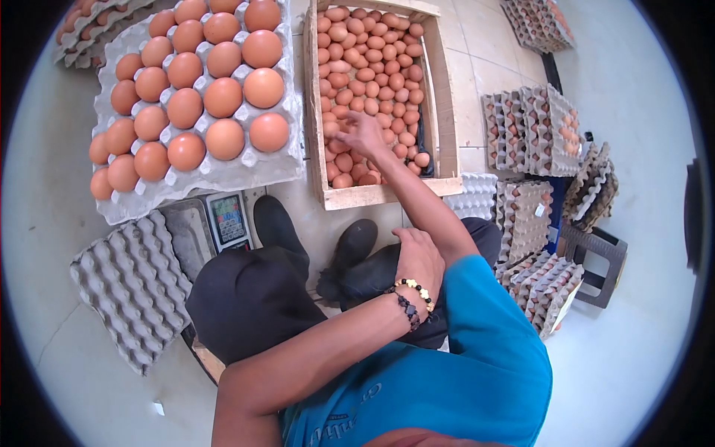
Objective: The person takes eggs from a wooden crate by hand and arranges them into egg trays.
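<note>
My right hand [363, 132] reaches into a wooden crate [383, 193] full of loose brown eggs [376, 82]. Its thumb and fingers are apart, with the fingertips at an egg [331, 129] near the crate's left side; no firm grip on it shows. My left hand [421, 255] lies across my lap beside the right forearm, fingers loosely stretched out and holding nothing. A beaded bracelet [415, 292] and a dark one circle that wrist. Left of the crate, a grey egg tray [216, 175] carries rows of brown eggs [185, 108] on top of a stack.
A scale with a lit display [227, 216] stands below the filled tray. Bare egg trays [134, 283] lean at the left. Stacked trays with eggs [532, 134] line the right side, near a dark plastic stool [599, 264]. My boots [279, 223] rest on the tiled floor.
</note>
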Available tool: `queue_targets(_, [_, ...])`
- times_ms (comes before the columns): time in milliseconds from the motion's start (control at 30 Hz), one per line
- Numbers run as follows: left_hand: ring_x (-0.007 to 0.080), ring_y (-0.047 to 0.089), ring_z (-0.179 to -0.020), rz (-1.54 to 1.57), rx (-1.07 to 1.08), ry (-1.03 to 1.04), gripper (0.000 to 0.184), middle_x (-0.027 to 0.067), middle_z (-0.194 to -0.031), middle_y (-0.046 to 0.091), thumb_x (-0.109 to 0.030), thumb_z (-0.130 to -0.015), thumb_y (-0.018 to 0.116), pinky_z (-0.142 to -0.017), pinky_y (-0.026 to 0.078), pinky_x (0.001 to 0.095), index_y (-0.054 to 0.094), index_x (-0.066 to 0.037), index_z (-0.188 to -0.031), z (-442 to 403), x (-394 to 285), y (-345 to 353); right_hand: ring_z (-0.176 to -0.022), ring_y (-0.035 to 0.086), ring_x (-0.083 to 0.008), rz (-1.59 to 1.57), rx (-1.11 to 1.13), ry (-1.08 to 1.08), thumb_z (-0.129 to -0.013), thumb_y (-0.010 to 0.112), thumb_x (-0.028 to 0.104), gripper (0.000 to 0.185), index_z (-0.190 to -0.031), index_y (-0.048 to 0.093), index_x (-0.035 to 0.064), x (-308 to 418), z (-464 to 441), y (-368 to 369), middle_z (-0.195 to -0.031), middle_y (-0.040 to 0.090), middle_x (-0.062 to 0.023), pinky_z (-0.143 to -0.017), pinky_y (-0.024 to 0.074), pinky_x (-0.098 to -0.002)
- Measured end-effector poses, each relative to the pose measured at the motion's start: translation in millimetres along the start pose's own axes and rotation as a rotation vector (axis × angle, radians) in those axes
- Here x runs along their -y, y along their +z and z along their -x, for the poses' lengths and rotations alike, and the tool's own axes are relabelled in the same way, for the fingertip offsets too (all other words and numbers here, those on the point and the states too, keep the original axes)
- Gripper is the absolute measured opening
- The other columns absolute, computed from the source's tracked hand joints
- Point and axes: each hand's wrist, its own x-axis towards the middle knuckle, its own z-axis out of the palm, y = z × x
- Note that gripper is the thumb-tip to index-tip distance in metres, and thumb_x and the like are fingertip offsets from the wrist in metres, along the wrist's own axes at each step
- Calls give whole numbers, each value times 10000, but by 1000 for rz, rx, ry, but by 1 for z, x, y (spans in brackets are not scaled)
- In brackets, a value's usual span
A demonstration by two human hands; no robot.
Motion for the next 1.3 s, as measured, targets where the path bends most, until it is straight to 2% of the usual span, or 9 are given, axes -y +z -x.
queue_targets(67, [300,572,-1112,-35,27,-67,332,116,-1148,633,-215,-968,487,-973,404,503,636,-62,-1223,-1,-3,3,-851,669,-320,141,209,33,-686,773,330,340,-955,724,129,60,3,-38,-881,703,-130,-781,534,-398])
queue_targets(300, [312,572,-1137,-32,68,-165,335,123,-1202,630,-203,-977,474,-981,403,505,643,-70,-1233,3,-7,-3,-678,646,-155,-725,219,127,-841,682,234,192,-948,715,78,27,-10,-19,-789,675,-29,-582,516,-304])
queue_targets(333, [310,574,-1138,14,77,-120,335,122,-1205,630,-204,-978,483,-982,405,502,640,-70,-1241,8,-9,-9,-629,584,-80,-974,347,425,-904,619,170,282,-1140,643,19,21,-12,-28,-884,660,-31,-511,468,-208])
queue_targets(400, [308,573,-1144,27,90,-68,332,122,-1210,630,-201,-975,493,-982,404,505,639,-71,-1243,14,-17,-16,-607,554,-97,-1388,386,431,-902,609,152,406,-1279,530,26,22,7,-60,-994,640,-111,-505,449,-207])
queue_targets(533, [295,572,-1155,2,96,13,327,116,-1218,631,-198,-963,527,-981,407,503,641,-75,-1244,22,-28,-28,-601,561,-122,-1753,474,79,-871,611,103,582,-1410,401,41,57,56,-111,-1220,570,-216,-505,476,-200])
queue_targets(767, [278,602,-1123,45,33,-24,318,104,-1170,666,-199,-939,554,-953,424,495,657,-83,-1217,23,-50,-7,-631,526,-149,-1625,421,-139,-903,589,158,564,-1417,382,54,90,94,-139,-1239,536,-220,-504,445,-241])
queue_targets(867, [276,623,-1115,54,85,0,317,94,-1195,674,-205,-950,541,-957,429,505,664,-89,-1218,25,-50,-10,-637,538,-128,-1810,365,188,-962,565,225,435,-1325,464,8,76,98,-119,-1203,583,-213,-500,449,-217])
queue_targets(1067, [317,597,-1159,20,211,-14,475,132,-1242,640,-383,-900,622,-954,432,515,627,-73,-1259,19,-52,-13,-613,480,-113,-1859,400,239,-956,575,286,494,-1360,416,51,87,104,-116,-1243,541,-219,-496,409,-212])
queue_targets(1300, [277,630,-1114,-51,396,50,386,100,-1196,669,-312,-889,645,-907,471,467,660,-98,-1211,44,-54,-48,-547,484,-100,-1755,635,-338,-898,607,259,567,-1381,366,86,149,122,-159,-1230,516,-246,-484,396,-206])
